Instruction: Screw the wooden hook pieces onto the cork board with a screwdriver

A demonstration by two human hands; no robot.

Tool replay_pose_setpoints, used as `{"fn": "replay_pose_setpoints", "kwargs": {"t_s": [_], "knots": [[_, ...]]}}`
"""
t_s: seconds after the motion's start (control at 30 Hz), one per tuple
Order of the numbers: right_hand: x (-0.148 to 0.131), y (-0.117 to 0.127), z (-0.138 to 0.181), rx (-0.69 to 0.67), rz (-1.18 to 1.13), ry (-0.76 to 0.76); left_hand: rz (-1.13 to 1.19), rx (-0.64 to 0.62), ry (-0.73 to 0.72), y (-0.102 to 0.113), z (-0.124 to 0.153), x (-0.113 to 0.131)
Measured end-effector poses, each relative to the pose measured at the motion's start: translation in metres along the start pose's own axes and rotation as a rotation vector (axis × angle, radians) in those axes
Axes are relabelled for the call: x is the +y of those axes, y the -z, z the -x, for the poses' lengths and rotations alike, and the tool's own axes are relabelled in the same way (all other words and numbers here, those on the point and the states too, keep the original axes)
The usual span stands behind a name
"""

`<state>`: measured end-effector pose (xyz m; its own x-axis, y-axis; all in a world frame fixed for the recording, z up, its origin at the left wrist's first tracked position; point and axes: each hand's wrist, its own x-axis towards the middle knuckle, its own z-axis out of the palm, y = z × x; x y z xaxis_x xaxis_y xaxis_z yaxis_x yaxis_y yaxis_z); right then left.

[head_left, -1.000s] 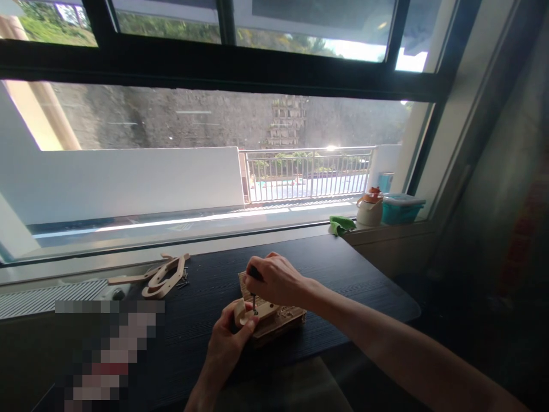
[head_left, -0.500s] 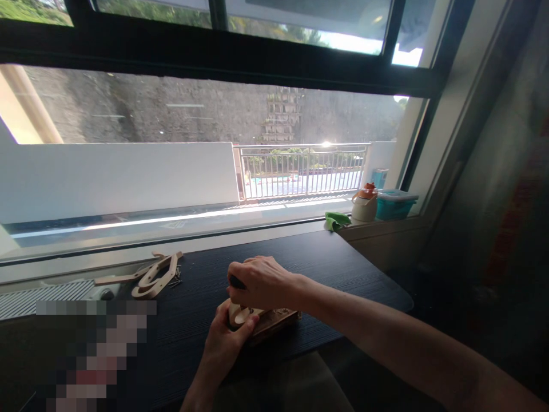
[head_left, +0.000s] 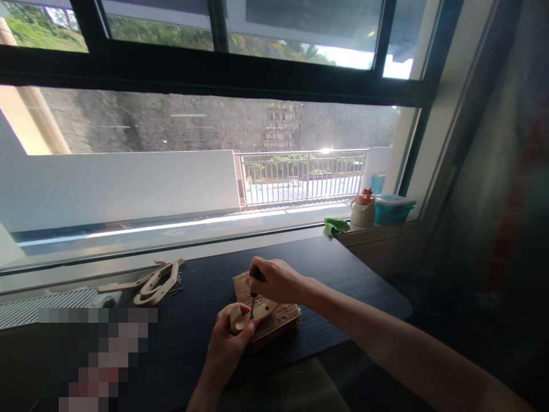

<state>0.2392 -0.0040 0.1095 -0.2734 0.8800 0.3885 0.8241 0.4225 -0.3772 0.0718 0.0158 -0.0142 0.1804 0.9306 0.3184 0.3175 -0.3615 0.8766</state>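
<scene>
On the sill [head_left: 257, 241] stands a lidded tub [head_left: 392, 213]; right fingers [head_left: 263, 265] grip a screwdriver [head_left: 257, 274], left fingers [head_left: 247, 331] curved wood [head_left: 262, 311].

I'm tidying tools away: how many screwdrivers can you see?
1: the screwdriver in the right hand, its tip at the wooden piece held by the left hand. Others may be hidden.

There are two hands [head_left: 227, 336], one screwdriver [head_left: 257, 275], one bottle [head_left: 362, 213], one cloth [head_left: 335, 226], one tub [head_left: 392, 213].

The left grip [head_left: 227, 340], right grip [head_left: 277, 280] and slim, tapering right forearm [head_left: 364, 326] are all bare.
</scene>
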Motion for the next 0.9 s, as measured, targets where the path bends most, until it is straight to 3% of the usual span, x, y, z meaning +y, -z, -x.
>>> {"fn": "replay_pose_setpoints", "kwargs": {"t_s": [0.1, 0.23, 0.47, 0.7, 0.9], "knots": [[-0.014, 0.002, -0.008, -0.077, 0.143, 0.122, 0.034, -0.019, -0.011, 0.002, 0.002, 0.0], [-0.024, 0.005, -0.015, -0.142, 0.234, 0.11, 0.101, -0.022, 0.009, 0.003, 0.002, 0.005], [-0.032, 0.026, -0.017, -0.28, 0.255, 0.132, 0.078, -0.047, -0.01, 0.002, 0.001, 0.001], [-0.042, 0.043, -0.036, -0.578, 0.24, 0.191, 0.128, -0.075, -0.023, 0.002, 0.001, 0.003], [-0.043, 0.039, -0.04, -0.642, 0.194, 0.214, 0.111, -0.118, -0.053, 0.004, 0.001, 0.004]]}}
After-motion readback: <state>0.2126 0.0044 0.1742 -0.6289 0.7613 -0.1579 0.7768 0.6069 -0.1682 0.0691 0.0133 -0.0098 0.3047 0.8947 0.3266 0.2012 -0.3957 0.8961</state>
